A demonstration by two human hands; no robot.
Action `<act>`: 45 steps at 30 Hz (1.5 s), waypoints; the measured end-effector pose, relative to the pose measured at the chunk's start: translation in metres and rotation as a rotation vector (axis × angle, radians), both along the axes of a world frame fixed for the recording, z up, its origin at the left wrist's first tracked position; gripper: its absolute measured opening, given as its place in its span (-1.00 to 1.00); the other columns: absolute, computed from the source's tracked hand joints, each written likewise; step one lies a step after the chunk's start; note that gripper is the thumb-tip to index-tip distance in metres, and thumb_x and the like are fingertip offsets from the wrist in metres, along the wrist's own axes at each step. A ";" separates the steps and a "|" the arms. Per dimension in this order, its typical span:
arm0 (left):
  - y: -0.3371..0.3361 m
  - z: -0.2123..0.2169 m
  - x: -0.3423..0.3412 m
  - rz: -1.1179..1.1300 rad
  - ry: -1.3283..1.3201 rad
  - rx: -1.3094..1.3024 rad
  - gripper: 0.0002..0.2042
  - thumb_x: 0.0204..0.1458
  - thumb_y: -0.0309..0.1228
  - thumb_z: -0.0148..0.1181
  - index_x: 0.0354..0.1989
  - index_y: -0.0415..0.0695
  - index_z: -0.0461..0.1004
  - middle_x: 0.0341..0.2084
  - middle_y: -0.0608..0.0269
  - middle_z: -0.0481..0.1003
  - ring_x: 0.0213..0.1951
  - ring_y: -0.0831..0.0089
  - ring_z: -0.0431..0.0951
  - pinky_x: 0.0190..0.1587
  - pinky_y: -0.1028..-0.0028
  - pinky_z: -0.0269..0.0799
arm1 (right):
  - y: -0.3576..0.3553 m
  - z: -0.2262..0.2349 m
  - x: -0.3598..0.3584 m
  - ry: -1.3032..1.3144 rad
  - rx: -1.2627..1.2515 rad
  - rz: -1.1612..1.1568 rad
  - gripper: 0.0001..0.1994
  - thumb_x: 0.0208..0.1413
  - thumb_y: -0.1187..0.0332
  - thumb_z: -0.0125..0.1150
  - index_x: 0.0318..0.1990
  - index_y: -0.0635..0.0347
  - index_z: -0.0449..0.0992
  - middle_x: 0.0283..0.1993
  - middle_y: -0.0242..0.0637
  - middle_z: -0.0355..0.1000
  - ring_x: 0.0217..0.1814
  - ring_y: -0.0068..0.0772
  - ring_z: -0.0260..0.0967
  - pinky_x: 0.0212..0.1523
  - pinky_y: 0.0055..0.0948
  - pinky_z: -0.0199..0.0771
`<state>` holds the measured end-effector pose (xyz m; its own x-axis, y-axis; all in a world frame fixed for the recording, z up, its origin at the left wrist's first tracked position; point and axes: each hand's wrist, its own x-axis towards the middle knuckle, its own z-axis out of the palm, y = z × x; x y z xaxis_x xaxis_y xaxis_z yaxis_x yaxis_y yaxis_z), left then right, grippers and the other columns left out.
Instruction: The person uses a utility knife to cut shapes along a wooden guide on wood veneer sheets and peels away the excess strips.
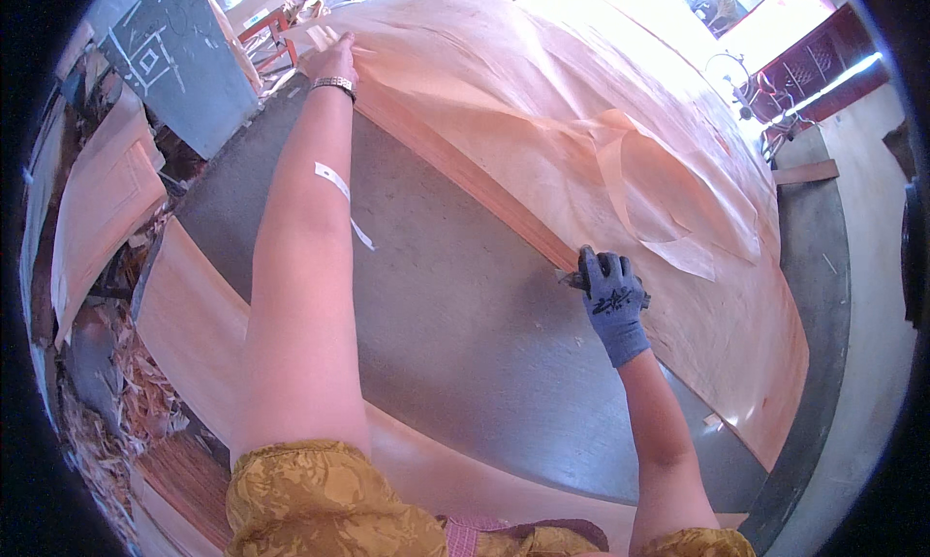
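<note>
A stack of thin, pinkish wood veneer sheets [542, 170] lies across a dark grey table, its straight layered edge running from far left to near right. My bare left hand [337, 61], with a metal wristband, is closed on the far left corner of the veneer; its fingertips are partly hidden. My right hand [612, 295], in a blue-grey glove, grips a small dark knife [573, 279] whose pointed blade touches the stack's edge. Behind the right hand, a loose curled veneer strip [620, 184] rests on the sheets.
The grey tabletop [455, 295] shows between my arms. A long veneer strip [203, 295] lies along its near edge. To the left are a grey-blue panel [179, 63], a leaning veneer piece [107, 199] and heaped wood scraps [145, 383]. A bicycle [751, 92] stands far right.
</note>
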<state>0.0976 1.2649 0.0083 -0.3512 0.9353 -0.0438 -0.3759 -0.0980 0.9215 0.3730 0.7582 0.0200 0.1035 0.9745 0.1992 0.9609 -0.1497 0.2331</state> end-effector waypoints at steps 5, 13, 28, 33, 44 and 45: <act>0.004 -0.030 -0.031 -0.018 0.005 -0.061 -0.47 -0.11 -0.48 0.42 0.04 -0.41 0.35 -0.11 0.00 0.52 -0.19 0.22 0.61 -0.21 0.29 0.58 | 0.005 -0.004 -0.014 -0.023 0.010 0.107 -0.53 -0.05 0.34 0.15 0.12 -0.03 0.42 -0.20 -0.33 0.37 -0.17 -0.29 0.38 -0.33 -0.24 0.49; -0.017 -0.038 -0.050 -0.034 -0.162 -0.105 -0.39 -0.08 -0.31 0.45 0.07 -0.45 0.34 -0.04 0.06 0.49 -0.06 0.27 0.54 -0.04 0.29 0.49 | -0.004 -0.001 -0.015 0.032 0.004 0.083 -0.56 -0.01 0.32 0.17 0.10 -0.05 0.45 -0.17 -0.33 0.40 -0.15 -0.27 0.40 -0.32 -0.21 0.47; 0.027 -0.001 -0.055 0.120 0.434 0.019 -0.71 -0.09 -0.28 0.38 -0.38 -0.31 0.58 -0.56 0.13 0.57 -0.46 0.38 0.57 -0.36 0.38 0.49 | -0.010 -0.008 0.004 0.060 -0.052 0.118 -0.53 -0.01 0.26 0.20 0.14 -0.07 0.45 -0.14 -0.35 0.41 -0.16 -0.28 0.41 -0.30 -0.21 0.44; 0.013 0.024 -0.055 0.332 0.539 -0.028 -0.77 -0.10 -0.36 0.32 -0.39 -0.32 0.57 -0.46 0.09 0.59 -0.40 0.37 0.59 -0.35 0.38 0.51 | -0.010 0.004 -0.003 0.059 0.009 0.117 -0.53 -0.03 0.24 0.23 0.12 -0.07 0.47 -0.16 -0.38 0.42 -0.20 -0.30 0.42 -0.31 -0.22 0.43; 0.037 0.027 -0.077 -0.234 0.224 0.084 -0.62 -0.01 -0.27 0.34 -0.11 -0.32 0.53 -0.36 0.25 0.47 -0.26 0.47 0.46 -0.19 0.46 0.45 | -0.011 0.031 0.003 -0.007 0.083 0.102 -0.58 -0.01 0.23 0.27 0.07 -0.09 0.51 -0.24 -0.41 0.42 -0.22 -0.33 0.42 -0.34 -0.24 0.42; 0.037 0.029 -0.076 -0.284 0.288 0.135 -0.57 -0.03 -0.23 0.37 -0.09 -0.31 0.53 -0.38 0.27 0.46 -0.28 0.46 0.45 -0.19 0.46 0.45 | -0.013 0.032 0.004 -0.011 0.079 0.100 -0.59 -0.01 0.23 0.27 0.07 -0.09 0.51 -0.24 -0.41 0.41 -0.22 -0.33 0.42 -0.34 -0.24 0.42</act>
